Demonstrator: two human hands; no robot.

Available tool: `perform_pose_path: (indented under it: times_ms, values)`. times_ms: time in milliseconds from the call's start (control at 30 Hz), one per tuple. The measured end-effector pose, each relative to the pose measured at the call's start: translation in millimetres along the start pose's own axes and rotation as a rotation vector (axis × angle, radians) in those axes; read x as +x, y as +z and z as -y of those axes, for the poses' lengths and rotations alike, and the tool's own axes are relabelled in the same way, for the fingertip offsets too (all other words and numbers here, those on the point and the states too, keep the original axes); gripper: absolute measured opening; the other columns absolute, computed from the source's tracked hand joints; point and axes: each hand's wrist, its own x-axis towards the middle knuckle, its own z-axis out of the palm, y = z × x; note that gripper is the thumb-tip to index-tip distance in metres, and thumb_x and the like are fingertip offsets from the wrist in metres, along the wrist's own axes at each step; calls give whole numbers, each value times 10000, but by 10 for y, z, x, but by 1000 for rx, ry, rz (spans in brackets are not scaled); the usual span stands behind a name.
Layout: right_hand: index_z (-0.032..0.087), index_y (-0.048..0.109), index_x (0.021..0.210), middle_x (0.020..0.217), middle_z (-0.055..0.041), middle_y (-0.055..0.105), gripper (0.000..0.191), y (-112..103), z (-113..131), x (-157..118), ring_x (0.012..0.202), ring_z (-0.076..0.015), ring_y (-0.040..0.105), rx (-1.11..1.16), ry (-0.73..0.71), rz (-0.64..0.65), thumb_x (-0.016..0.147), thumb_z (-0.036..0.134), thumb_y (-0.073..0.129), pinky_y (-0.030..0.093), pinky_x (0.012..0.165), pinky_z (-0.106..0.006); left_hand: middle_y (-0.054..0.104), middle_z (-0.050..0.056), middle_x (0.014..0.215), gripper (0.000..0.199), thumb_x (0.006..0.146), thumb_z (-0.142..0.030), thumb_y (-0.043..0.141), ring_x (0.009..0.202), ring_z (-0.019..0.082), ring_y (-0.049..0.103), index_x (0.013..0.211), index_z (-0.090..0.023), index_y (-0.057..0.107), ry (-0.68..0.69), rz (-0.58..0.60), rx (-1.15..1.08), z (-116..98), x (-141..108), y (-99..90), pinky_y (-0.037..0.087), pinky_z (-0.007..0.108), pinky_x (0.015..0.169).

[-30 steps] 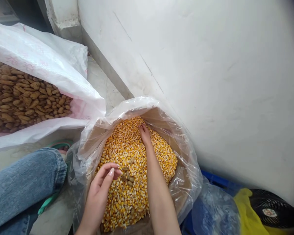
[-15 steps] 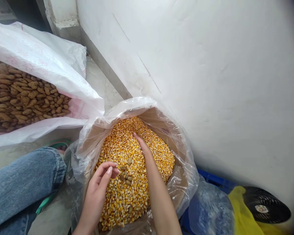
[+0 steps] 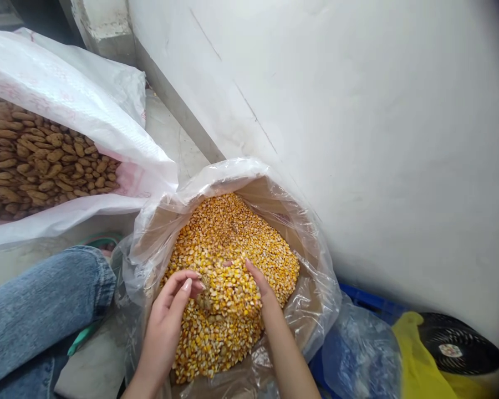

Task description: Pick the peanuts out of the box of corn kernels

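A heap of yellow corn kernels [image 3: 228, 221] fills a box lined with a clear plastic bag [image 3: 316, 260]. My right hand [image 3: 263, 285] is cupped in the kernels at the heap's middle, with its thumb up and a mound of corn gathered against its palm; most of its fingers are buried. At the left side of the heap is my left hand [image 3: 170, 302], its fingers curled and the thumb laid against them. Whatever its palm may contain is hidden. A few brownish peanuts [image 3: 204, 285] lie right by its fingertips, partly covered by kernels.
A white woven sack [image 3: 100, 116] of unshelled peanuts [image 3: 45, 160] lies open at the left. A knee in jeans [image 3: 66, 293] is below it. A white wall [image 3: 378, 138] rises behind the box. At right are a blue crate [image 3: 370, 302], a yellow bag [image 3: 419, 354] and a black basket [image 3: 457, 338].
My right hand has drawn back toward me through the corn, pushing up a mound of kernels that now covers some of the peanuts. My left hand has barely moved.
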Motion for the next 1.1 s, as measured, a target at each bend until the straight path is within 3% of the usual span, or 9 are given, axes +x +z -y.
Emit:
perform_pose_path:
  times_ms: [167,333,400,500,667,767,933,1033,1100]
  values:
    - [202,628,929,1001,-71,609,404,24,-158,-360,941,-234,552,130,-42,107,745,495,418,388,851,-406,585,31,778,250,752,-378,475,779,163,530,868,-169,546,-12,-19,0,-4,8,28,393,282,765]
    - [230,617,964,1080,-39,577,312,76,-377,-613,1059,-224,476,105,-129,-57,744,394,468,308,934,-401,584,33,814,251,761,-375,465,804,167,525,893,-174,538,-23,-20,12,20,-4,9,373,301,796]
    - [245,608,982,1120,-32,553,296,70,-424,-723,1104,-220,436,13,-155,-110,724,354,512,270,961,-392,585,26,811,243,769,-369,456,812,162,524,904,-183,535,-20,-18,12,36,-7,-6,367,299,806]
    - [259,599,995,1145,-39,536,290,47,-361,-917,1129,-222,407,-208,-162,-64,732,350,519,228,980,-398,586,19,798,229,772,-363,457,803,154,526,900,-189,534,-11,-14,4,45,-3,-9,375,289,796]
    - [267,595,990,1167,-33,514,262,22,75,-1057,1123,-207,412,-679,-95,39,771,357,483,238,980,-403,590,30,775,233,761,-363,469,775,158,535,871,-171,546,4,-27,-4,30,5,16,399,289,765]
    - [262,579,1011,1143,-29,531,293,-9,363,-760,1088,-194,444,-719,-225,-117,766,386,478,279,963,-393,597,26,767,225,761,-354,471,771,152,539,866,-172,551,7,-29,-3,18,2,20,406,276,758]
    - [233,563,1000,1130,-25,542,316,-62,675,378,1063,-165,472,-381,-673,-382,742,394,476,329,936,-331,601,32,747,230,754,-354,477,754,157,547,850,-163,563,3,-30,-21,-13,1,26,418,281,753]
    - [176,566,999,1116,-61,549,365,21,723,1032,1044,-164,487,-306,-726,-469,738,395,434,341,919,-327,601,23,748,218,755,-352,481,758,149,550,850,-175,566,-11,-31,-31,-23,5,30,420,261,751]
    - [151,561,1013,1130,-76,538,397,113,701,1292,1059,-160,472,-339,-712,-506,732,395,422,330,924,-319,601,26,750,225,749,-359,485,755,153,552,844,-174,569,-17,-40,-35,-22,9,33,425,261,742]
